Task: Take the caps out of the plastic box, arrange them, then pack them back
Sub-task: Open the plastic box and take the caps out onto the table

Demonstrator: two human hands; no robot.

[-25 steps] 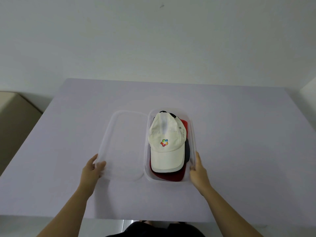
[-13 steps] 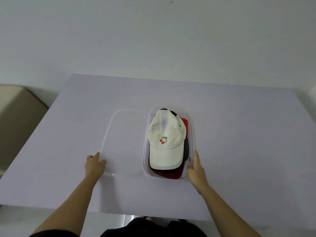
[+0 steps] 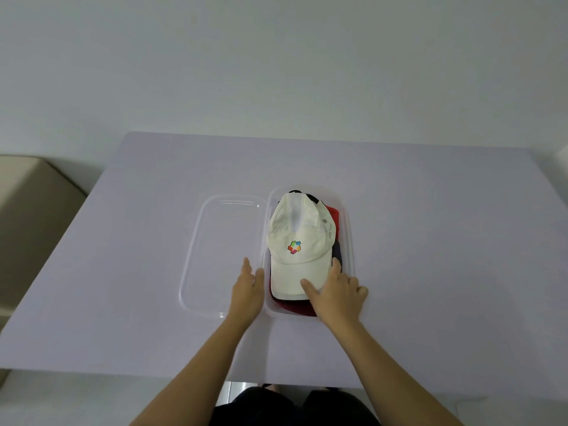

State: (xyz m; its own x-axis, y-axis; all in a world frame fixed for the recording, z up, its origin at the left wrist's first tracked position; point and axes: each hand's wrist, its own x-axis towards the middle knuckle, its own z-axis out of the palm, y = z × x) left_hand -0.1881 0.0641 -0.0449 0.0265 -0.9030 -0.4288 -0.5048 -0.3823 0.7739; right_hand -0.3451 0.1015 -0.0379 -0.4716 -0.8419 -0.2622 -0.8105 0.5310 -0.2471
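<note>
Both hands moved inward from the box edges, right hand [image 3: 336, 292] now gripping white cap [image 3: 299, 241] brim, left hand [image 3: 247, 290] flat and open beside box [image 3: 350, 241], cap lengthwise, brim toward the person, on desk [image 3: 430, 241]

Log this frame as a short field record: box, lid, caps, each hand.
box: clear plastic box on the lilac table, open
lid: clear lid lying flat, left of the box
caps: stacked in the box; white cap on top, red cap and a dark one beneath
left hand: open, at the box's left edge
right hand: on the white cap's brim, thumb on top
</note>
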